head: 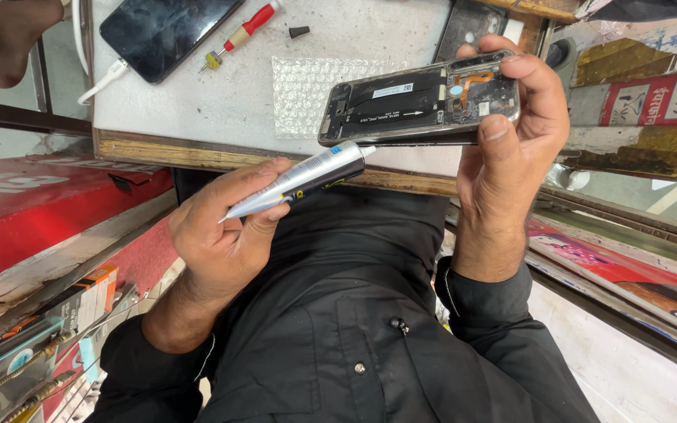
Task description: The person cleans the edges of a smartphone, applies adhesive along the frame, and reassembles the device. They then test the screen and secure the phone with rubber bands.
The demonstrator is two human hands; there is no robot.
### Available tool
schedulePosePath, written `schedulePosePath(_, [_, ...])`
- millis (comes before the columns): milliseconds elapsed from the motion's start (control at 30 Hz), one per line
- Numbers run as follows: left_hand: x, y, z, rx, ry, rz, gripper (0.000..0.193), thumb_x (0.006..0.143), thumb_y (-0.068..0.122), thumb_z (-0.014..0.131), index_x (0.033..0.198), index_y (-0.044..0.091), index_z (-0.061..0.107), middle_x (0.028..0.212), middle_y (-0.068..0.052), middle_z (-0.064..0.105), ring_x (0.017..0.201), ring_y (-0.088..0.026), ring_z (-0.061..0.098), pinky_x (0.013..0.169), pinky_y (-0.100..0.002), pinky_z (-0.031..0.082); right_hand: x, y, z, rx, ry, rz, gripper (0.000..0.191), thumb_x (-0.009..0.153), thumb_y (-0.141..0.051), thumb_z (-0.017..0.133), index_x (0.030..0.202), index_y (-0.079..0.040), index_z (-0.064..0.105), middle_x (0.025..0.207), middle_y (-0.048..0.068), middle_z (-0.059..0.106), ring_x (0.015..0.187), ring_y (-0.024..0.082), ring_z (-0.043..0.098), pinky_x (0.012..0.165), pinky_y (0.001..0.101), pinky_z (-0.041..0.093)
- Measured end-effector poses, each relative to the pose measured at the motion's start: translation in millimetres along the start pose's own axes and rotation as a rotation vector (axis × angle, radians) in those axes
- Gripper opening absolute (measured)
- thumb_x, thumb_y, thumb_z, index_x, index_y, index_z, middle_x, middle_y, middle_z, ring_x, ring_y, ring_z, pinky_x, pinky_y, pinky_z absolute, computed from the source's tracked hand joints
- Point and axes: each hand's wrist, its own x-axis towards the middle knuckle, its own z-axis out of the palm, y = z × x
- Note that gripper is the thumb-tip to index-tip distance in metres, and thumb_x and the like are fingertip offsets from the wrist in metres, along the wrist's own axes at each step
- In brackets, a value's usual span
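So the left hand (221,235) was wrapped around a silver-and-black glue tube (307,178), thumb and fingers clamped on the lower half. The tube slanted up toward 2 o'clock. Its white nozzle sat right against the bottom edge of the opened phone (421,102), looked like touching, though it's tight enough that I wouldn't swear to it.

The right hand (511,149) had that phone gripped by its right end, thumb on the near edge and fingers curled over the far one. It was held up above the edge of the surface (229,102), tilted a little. Back cover was off, so you could see the black battery, an orange flex cable and the board bits inside the metal frame.

Around it:
- A sheet of bubble wrap (303,90) lay on the white surface, just at 9 o'clock from the phone, partly behind it.
- At 10 o'clock from that was a dark smartphone (166,31) lying screen-up with a white cable (103,78) plugged into it.
- A red-handled screwdriver (244,27) sat just beside that phone at its 3 o'clock, and a small black cap (298,31) sat near the screwdriver.

The person wore a black shirt with the sleeves pushed up.
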Motion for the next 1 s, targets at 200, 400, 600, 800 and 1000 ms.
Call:
schedulePosePath(200, [-0.2,-0.4,-1.9,0.026,0.002,-0.01,0.031,0.102,0.012,0.074,0.124,-0.005,0.06,0.119,-0.023,0.073,0.11,-0.026,0.075,0.093,-0.032,0.067,0.1,-1.3,3.0,0.01,0.008,0.011,0.058,0.092,-0.032,0.09,0.131,-0.002,0.06,0.138,0.02,0.061,0.126,0.029,0.066,0.114,0.0405,0.057])
schedulePosePath(400, [-1.7,-0.9,-3.4,0.005,0.018,-0.043,0.031,0.103,0.011,0.074,0.125,-0.005,0.059,0.121,-0.024,0.072,0.112,-0.028,0.074,0.094,-0.032,0.066,1.0,1.0,1.6,0.019,0.014,0.01,0.056,0.092,-0.031,0.091,0.128,-0.001,0.06,0.138,0.021,0.061,0.125,0.029,0.065,0.115,0.0407,0.057])
schedulePosePath(600, [-4.1,-2.7,-4.9,-0.03,0.02,-0.053,0.03,0.104,0.009,0.073,0.125,-0.006,0.058,0.123,-0.025,0.07,0.116,-0.029,0.073,0.096,-0.033,0.066,1.6,2.3,-0.2,0.025,0.014,0.009,0.057,0.092,-0.031,0.091,0.129,-0.002,0.06,0.138,0.021,0.062,0.124,0.029,0.065,0.112,0.0402,0.055])
schedulePosePath(800, [-5.3,-5.8,-8.4,0.006,0.033,-0.019,0.031,0.103,0.009,0.073,0.125,-0.005,0.058,0.123,-0.024,0.071,0.116,-0.028,0.073,0.096,-0.034,0.066,3.3,2.9,0.3,0.017,-0.006,-0.008,0.054,0.092,-0.031,0.091,0.128,-0.002,0.061,0.138,0.021,0.062,0.126,0.028,0.068,0.113,0.0403,0.058])
schedulePosePath(1000, [-7.3,-3.7,-12.5,0.002,0.037,-0.038,0.03,0.105,0.011,0.073,0.126,-0.005,0.058,0.124,-0.024,0.07,0.117,-0.028,0.072,0.1,-0.034,0.064,4.1,1.6,1.3,0.007,-0.01,-0.013,0.054,0.093,-0.031,0.09,0.13,-0.004,0.061,0.137,0.021,0.062,0.124,0.027,0.067,0.111,0.0398,0.059])
